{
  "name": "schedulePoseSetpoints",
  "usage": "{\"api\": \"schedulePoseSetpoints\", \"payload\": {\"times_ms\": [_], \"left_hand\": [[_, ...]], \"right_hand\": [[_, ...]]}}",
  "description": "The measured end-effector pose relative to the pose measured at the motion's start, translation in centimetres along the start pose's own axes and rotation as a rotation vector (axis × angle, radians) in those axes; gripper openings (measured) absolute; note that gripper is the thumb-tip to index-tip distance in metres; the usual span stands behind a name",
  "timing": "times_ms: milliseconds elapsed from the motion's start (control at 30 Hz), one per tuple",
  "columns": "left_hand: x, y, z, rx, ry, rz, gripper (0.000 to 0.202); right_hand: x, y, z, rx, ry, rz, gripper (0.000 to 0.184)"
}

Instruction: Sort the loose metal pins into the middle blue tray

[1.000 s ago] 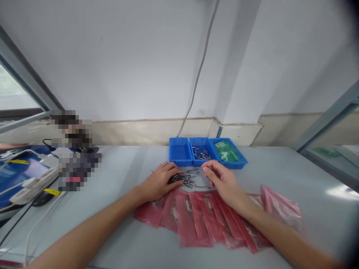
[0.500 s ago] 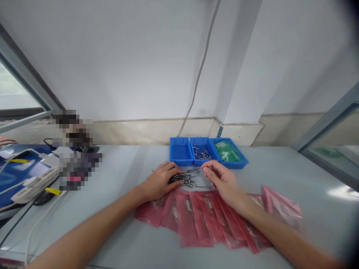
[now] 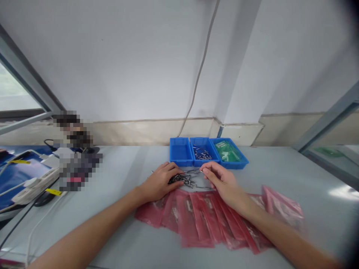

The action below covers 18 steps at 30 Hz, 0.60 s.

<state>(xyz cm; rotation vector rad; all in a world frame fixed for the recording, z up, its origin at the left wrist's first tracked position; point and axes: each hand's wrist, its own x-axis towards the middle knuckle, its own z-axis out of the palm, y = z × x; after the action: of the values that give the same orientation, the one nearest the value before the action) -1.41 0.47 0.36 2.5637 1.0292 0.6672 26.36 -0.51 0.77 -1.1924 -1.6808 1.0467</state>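
A pile of small metal pins (image 3: 187, 178) lies on the grey table (image 3: 117, 168) between my hands. My left hand (image 3: 159, 182) rests at the pile's left edge with its fingers curled over some pins. My right hand (image 3: 221, 179) is at the pile's right side, thumb and fingers pinched together around a thin pin. Just below the pile, a fanned row of pink plastic bags (image 3: 207, 218) lies under my right forearm.
Three blue trays stand behind the pile: the left tray (image 3: 180, 151) shows only blue, the middle tray (image 3: 202, 151) holds metal pins, the right tray (image 3: 232, 154) holds green parts. A white power strip (image 3: 33, 184) with cables and blue sheets lies at the left. A loose pink bag (image 3: 282, 206) lies to the right.
Almost nothing differs. My right hand's fingers have closed slightly at the pile's edge; my left hand stays in place on the pins.
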Motion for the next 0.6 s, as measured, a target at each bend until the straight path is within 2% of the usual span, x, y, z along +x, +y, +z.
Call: {"api": "schedulePoseSetpoints", "payload": {"times_ms": [600], "left_hand": [[0.05, -0.06, 0.06, 0.002, -0.002, -0.002, 0.030]], "right_hand": [[0.03, 0.16, 0.05, 0.022, 0.014, 0.023, 0.029]]}}
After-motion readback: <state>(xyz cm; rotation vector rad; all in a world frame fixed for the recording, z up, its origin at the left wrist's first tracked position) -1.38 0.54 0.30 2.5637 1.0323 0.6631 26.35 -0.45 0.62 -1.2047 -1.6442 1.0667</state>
